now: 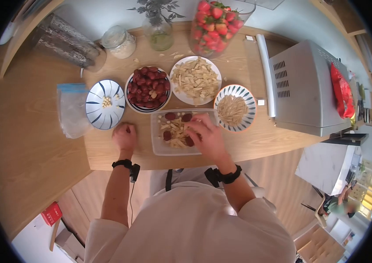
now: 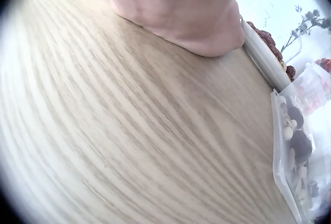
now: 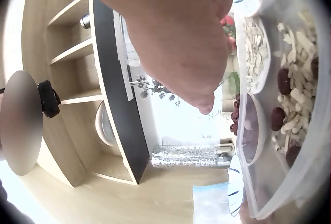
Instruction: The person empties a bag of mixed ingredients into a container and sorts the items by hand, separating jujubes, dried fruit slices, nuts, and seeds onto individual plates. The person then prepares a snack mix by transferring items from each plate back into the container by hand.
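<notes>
My right hand (image 1: 206, 132) is over a clear plastic container (image 1: 154, 147), its bent fingers reaching down among pale slices (image 1: 176, 131) and red dates (image 1: 167, 135). One date lies right under the fingertips. In the right wrist view the hand (image 3: 181, 43) shows beside the container wall (image 3: 248, 193), its fingers partly hidden. My left hand (image 1: 125, 137) rests on the table left of the container, fingers curled in, near a blue-striped plate (image 1: 94, 115). A dark spot shows within these fingers; I cannot tell whether it is held. The left wrist view shows only the heel of that hand (image 2: 196, 22).
Behind the container stand a bowl of dates (image 1: 148, 87), a plate of pale slices (image 1: 196, 79) and a bowl of thin strips (image 1: 233, 110). A zip bag (image 1: 72, 109) lies left. Farther back are a jar (image 1: 119, 42), a vase (image 1: 159, 36) and strawberries (image 1: 216, 28). A grey appliance (image 1: 300, 87) stands right.
</notes>
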The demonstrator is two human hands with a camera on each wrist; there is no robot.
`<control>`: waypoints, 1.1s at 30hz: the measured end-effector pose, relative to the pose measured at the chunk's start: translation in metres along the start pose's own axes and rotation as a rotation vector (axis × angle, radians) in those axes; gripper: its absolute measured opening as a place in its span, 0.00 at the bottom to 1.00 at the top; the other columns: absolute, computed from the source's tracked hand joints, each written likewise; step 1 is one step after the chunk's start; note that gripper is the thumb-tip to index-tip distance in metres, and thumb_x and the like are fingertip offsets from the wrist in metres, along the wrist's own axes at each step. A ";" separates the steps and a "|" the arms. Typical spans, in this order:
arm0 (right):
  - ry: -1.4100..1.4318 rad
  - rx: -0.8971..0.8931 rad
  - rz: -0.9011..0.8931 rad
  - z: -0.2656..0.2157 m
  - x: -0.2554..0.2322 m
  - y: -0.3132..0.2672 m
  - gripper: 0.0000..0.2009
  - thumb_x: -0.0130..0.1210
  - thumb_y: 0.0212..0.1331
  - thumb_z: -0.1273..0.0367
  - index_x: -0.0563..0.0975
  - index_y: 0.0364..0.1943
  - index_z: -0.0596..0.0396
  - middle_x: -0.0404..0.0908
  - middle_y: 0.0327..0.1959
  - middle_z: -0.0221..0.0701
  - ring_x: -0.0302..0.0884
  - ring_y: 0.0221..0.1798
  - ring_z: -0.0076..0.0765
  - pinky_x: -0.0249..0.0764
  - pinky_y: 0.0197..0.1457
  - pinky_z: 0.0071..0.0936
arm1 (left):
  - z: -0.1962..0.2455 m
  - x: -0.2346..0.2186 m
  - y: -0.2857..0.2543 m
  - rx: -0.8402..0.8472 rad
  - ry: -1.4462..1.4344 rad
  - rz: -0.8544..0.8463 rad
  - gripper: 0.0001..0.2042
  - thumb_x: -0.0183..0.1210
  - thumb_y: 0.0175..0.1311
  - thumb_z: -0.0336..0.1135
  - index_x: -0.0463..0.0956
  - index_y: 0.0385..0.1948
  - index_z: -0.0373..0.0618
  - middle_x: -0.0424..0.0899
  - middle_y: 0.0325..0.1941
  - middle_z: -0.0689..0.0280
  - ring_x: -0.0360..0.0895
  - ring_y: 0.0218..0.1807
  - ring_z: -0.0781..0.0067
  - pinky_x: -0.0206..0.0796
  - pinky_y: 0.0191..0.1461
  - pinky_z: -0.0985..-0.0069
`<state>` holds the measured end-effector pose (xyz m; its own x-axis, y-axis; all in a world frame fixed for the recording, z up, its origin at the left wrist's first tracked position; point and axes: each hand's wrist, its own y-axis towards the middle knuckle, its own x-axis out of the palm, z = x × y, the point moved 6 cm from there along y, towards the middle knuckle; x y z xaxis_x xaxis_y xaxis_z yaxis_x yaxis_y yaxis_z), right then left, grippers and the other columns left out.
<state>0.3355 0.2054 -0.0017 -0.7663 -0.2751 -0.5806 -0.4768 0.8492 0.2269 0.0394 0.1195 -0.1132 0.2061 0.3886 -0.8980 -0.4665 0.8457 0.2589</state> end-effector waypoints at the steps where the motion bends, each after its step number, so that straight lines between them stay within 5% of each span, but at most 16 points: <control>1: -0.009 0.019 0.010 0.001 -0.006 0.001 0.09 0.65 0.53 0.71 0.80 0.39 0.49 0.75 0.43 0.30 0.81 0.37 0.35 0.78 0.35 0.32 | 0.001 -0.001 0.000 -0.020 0.003 -0.013 0.13 0.55 0.56 0.36 0.69 0.14 0.44 0.75 0.19 0.59 0.74 0.25 0.49 0.64 0.30 0.56; 12: -0.379 0.132 0.251 0.065 -0.102 0.013 0.11 0.65 0.53 0.70 0.79 0.41 0.50 0.78 0.43 0.33 0.81 0.39 0.46 0.78 0.38 0.39 | 0.000 -0.002 0.000 -0.034 0.042 -0.009 0.13 0.55 0.56 0.34 0.67 0.12 0.44 0.73 0.18 0.61 0.73 0.24 0.51 0.63 0.30 0.56; 14: -0.460 0.310 0.085 0.083 -0.100 0.011 0.14 0.65 0.54 0.65 0.79 0.44 0.50 0.78 0.47 0.34 0.82 0.41 0.47 0.78 0.39 0.40 | 0.000 -0.002 0.001 -0.048 0.045 -0.021 0.13 0.55 0.56 0.34 0.67 0.12 0.44 0.73 0.18 0.61 0.73 0.25 0.51 0.64 0.30 0.56; 20: -0.530 0.438 -0.167 0.119 -0.071 -0.007 0.23 0.66 0.53 0.58 0.75 0.52 0.50 0.77 0.55 0.36 0.82 0.45 0.49 0.79 0.42 0.44 | 0.002 -0.004 0.002 -0.047 0.046 0.005 0.13 0.55 0.57 0.35 0.69 0.14 0.44 0.74 0.19 0.59 0.73 0.25 0.50 0.64 0.30 0.56; 27: -0.496 0.471 -0.169 0.127 -0.054 -0.008 0.23 0.66 0.53 0.58 0.75 0.51 0.49 0.78 0.52 0.36 0.81 0.47 0.48 0.79 0.43 0.44 | -0.002 -0.001 0.001 -0.054 0.078 -0.026 0.12 0.54 0.58 0.36 0.69 0.15 0.43 0.75 0.20 0.58 0.74 0.26 0.50 0.64 0.30 0.56; 33: -0.439 0.440 -0.116 0.129 -0.047 -0.007 0.13 0.65 0.53 0.64 0.77 0.40 0.50 0.82 0.40 0.34 0.81 0.40 0.51 0.77 0.39 0.44 | -0.004 0.001 0.000 -0.092 0.085 -0.055 0.13 0.55 0.58 0.36 0.69 0.14 0.44 0.75 0.19 0.59 0.74 0.25 0.50 0.64 0.30 0.56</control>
<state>0.4301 0.2708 -0.0768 -0.4273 -0.2454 -0.8702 -0.2529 0.9565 -0.1456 0.0365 0.1183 -0.1151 0.1618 0.3066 -0.9380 -0.5339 0.8266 0.1781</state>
